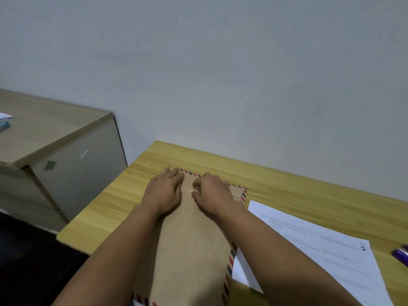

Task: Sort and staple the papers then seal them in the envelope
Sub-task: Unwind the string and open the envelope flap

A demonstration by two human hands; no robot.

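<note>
A brown envelope with a red and blue striped border lies lengthwise on the yellow wooden table. My left hand rests flat with straight fingers on the envelope's far left corner. My right hand has curled fingers and pinches a thin white string at the flap near the far end. A white printed sheet lies to the right, partly under the envelope's edge and my right forearm.
A purple pen or marker lies at the right edge of the view beside the sheet. A lower grey and wood cabinet stands to the left, with small items on its top. The wall runs along the table's far edge.
</note>
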